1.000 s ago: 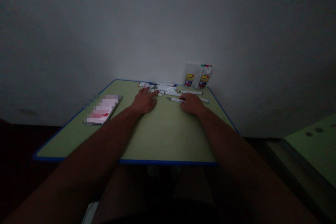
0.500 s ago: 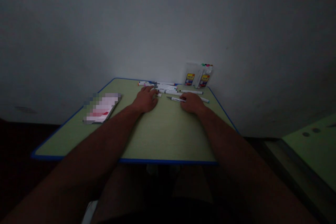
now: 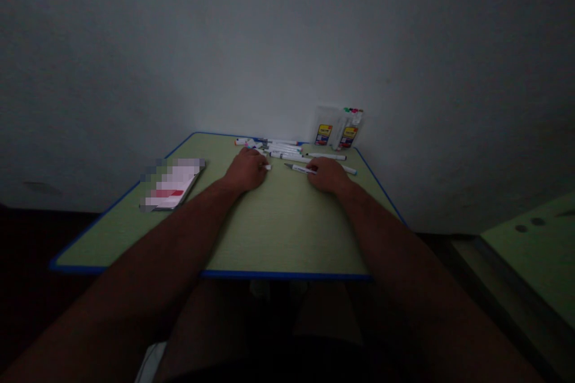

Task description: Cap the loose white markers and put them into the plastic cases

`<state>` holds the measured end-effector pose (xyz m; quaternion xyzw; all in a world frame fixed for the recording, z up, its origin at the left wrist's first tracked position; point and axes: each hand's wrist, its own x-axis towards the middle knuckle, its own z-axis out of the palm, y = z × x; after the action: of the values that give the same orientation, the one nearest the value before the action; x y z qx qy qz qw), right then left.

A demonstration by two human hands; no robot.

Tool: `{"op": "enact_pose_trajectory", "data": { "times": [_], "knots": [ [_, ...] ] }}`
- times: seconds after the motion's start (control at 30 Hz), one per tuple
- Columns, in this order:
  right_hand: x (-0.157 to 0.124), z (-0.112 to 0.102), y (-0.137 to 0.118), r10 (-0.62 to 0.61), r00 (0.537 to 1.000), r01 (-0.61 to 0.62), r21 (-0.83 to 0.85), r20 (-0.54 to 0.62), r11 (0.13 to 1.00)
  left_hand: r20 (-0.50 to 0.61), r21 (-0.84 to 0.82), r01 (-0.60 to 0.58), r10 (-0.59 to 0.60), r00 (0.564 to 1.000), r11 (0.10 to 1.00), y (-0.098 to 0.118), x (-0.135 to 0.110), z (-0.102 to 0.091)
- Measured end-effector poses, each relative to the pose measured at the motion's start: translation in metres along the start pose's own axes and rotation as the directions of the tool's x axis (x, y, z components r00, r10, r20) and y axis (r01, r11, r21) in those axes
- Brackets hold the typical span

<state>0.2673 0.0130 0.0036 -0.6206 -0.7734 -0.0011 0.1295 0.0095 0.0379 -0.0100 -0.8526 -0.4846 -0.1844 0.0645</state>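
Curls the left hand (image 3: 246, 170) on the green worktop (image 3: 278, 227), grip closed round a white marker (image 3: 268, 167) with only its end poking out, just short of the marker pile (image 3: 283, 148) by the wall. Rests the right hand (image 3: 329, 175) over a grey-tipped marker (image 3: 299, 169) pointing left; grip closed or loose, too dim to tell. Spots two marker packs (image 3: 339, 128) upright at the far right corner, a blurred booklet (image 3: 173, 184) lying well left.

I log, on the table (image 3: 278, 233): loose markers (image 3: 282, 148) at 12 o'clock along the far edge, marker packs (image 3: 338, 128) at 1 o'clock behind them, a pad (image 3: 173, 182) at 10 o'clock.
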Motion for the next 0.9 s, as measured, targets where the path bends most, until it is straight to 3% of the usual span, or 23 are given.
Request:
{"op": "enact_pose_trajectory", "data": {
  "times": [0.3, 0.47, 0.57, 0.67, 0.77, 0.9],
  "knots": [
    [-0.001, -0.007, -0.003, -0.067, 0.994, 0.064, 0.039, 0.081, 0.997, 0.073, -0.135, 0.192, -0.184, 0.98, 0.972, 0.008, -0.007, -0.015],
    [0.003, -0.011, -0.005, 0.038, 0.999, -0.048, 0.287, 0.038, 0.957, 0.066, -0.298, 0.268, -0.261, 0.963, 0.916, 0.015, -0.011, -0.025],
    [0.005, -0.011, -0.006, 0.16, 0.986, -0.163, 0.563, 0.055, 0.811, 0.072, -0.492, 0.283, -0.285, 0.956, 0.824, 0.019, -0.011, -0.025],
    [0.005, -0.011, -0.007, 0.237, 0.96, -0.259, 0.798, 0.15, 0.545, 0.169, -0.691, 0.338, -0.312, 0.935, 0.639, 0.023, -0.01, -0.024],
    [0.004, -0.013, -0.011, 0.257, 0.939, -0.309, 0.89, 0.229, 0.336, 0.27, -0.797, 0.412, -0.349, 0.897, 0.442, 0.027, -0.01, -0.023],
    [0.001, -0.017, -0.014, 0.238, 0.929, -0.336, 0.916, 0.284, 0.219, 0.321, -0.876, 0.424, -0.378, 0.868, 0.229, 0.031, -0.01, -0.023]
  ]
}}
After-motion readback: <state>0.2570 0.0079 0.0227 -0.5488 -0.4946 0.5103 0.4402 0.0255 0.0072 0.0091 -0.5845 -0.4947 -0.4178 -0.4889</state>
